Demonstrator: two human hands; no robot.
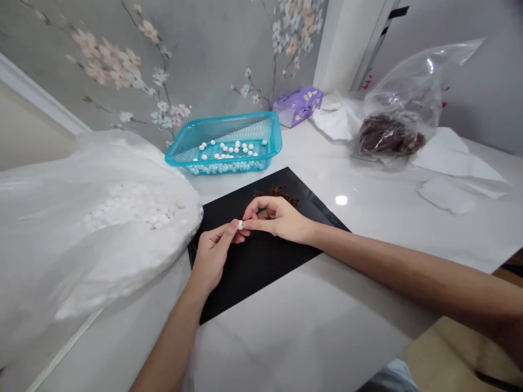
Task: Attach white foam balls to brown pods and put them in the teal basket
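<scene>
Pinching a small white piece [240, 224] between thumb and fingers, a person's left hand [212, 255] holds it over a black mat [261, 277] laid at an angle on a glossy white table [368, 201]. The right hand [284, 220] meets it from the other side, thumb and forefinger drawn narrow at the piece's right edge, so the piece sits between both sets of fingertips, probably so that one hand can steady it for the other. Whether the right fingertips also grip something thin is too small to tell. Just beyond the right hand, a loose heap of reddish-brown bits [281, 193] lies on the mat, within easy reach, and the dark surface likely makes the pale piece easier to see. Behind the mat, a blue plastic basket [180, 147] holds scattered white pieces [245, 147], its walls keeping them from rolling away. On the left, a large translucent white bag [110, 272] bulges beside the mat with many more white pieces [126, 209] heaped inside, close to the left hand. Farther back on the right stands a clear bag [412, 81] of dark brown material [388, 134], near crumpled white sheets [449, 155] and a purple packet [300, 104] set against the flowered wall [216, 60].
</scene>
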